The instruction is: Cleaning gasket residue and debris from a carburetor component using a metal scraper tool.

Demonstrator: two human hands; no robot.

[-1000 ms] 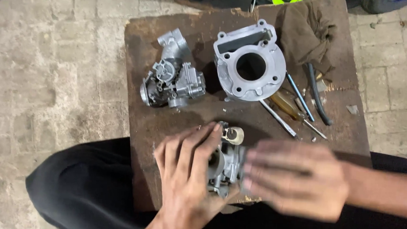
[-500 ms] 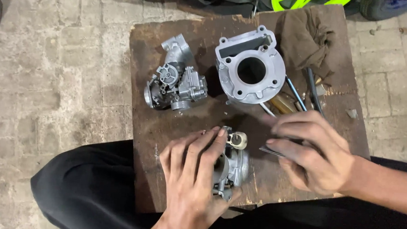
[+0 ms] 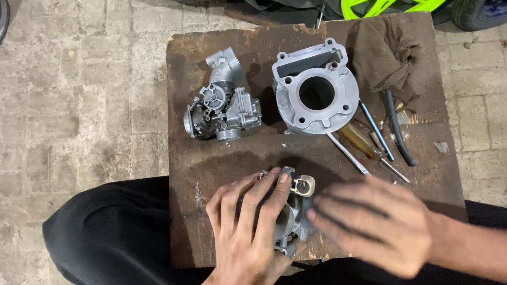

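The carburetor body [image 3: 289, 211] sits partly stripped on the tabletop [image 3: 229, 158] – left hand [image 3: 249, 232] clamped around it, right hand [image 3: 370, 224] blurred, fingers loosely spread at its side – reassembly not yet finished

Your left hand [image 3: 249, 229] hides most of the carburetor [image 3: 293, 211]. Your right hand [image 3: 370, 224] is motion-blurred, its grip unreadable.

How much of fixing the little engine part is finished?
Done: a second carburetor and the cylinder block sit apart on the wooden board. In hand: the left hand grips a carburetor body; the blurred right hand touches it. Left: the screwdrivers lie unused, and it looks open.
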